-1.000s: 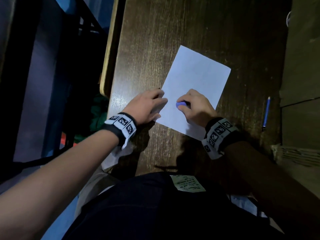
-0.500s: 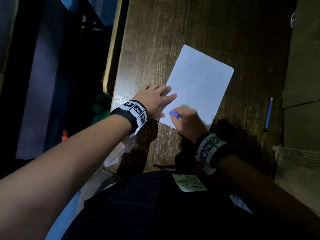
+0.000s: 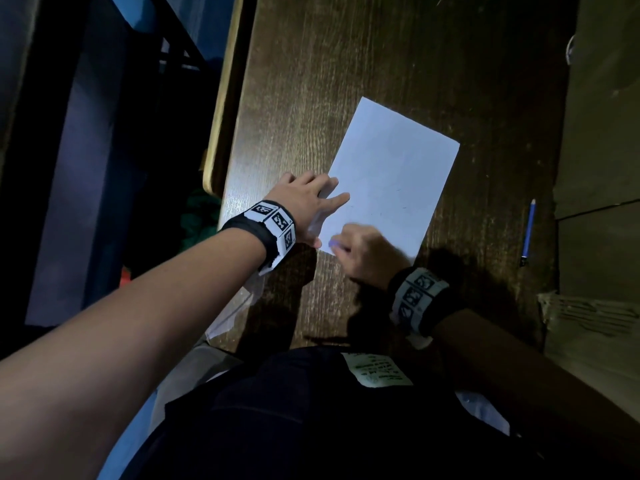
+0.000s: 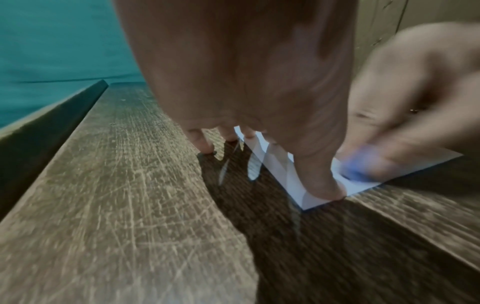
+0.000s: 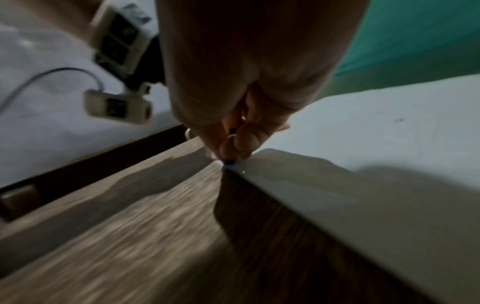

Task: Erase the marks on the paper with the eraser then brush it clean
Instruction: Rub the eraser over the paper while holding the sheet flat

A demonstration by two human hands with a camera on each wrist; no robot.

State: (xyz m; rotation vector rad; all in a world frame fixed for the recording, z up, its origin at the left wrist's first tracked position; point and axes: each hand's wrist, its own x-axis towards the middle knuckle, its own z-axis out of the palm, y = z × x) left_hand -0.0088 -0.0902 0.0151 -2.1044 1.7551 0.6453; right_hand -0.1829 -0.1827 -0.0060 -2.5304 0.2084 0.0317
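A white sheet of paper lies tilted on the dark wooden desk. Faint pencil marks show near its middle. My left hand lies flat with straight fingers on the sheet's left edge, thumb pressed near the near corner. My right hand pinches a small blue eraser at the paper's near-left corner. In the left wrist view the eraser is a blue blur on the paper. The right wrist view shows curled fingers at the paper edge.
A blue pencil lies on the desk to the right of the paper. A brown cardboard box stands along the right side. The desk's left edge drops off to a dark floor. My dark lap fills the bottom.
My right hand has slid the eraser from the sheet's lower middle down and left to its near-left corner. My left hand has stretched flatter along the left edge.
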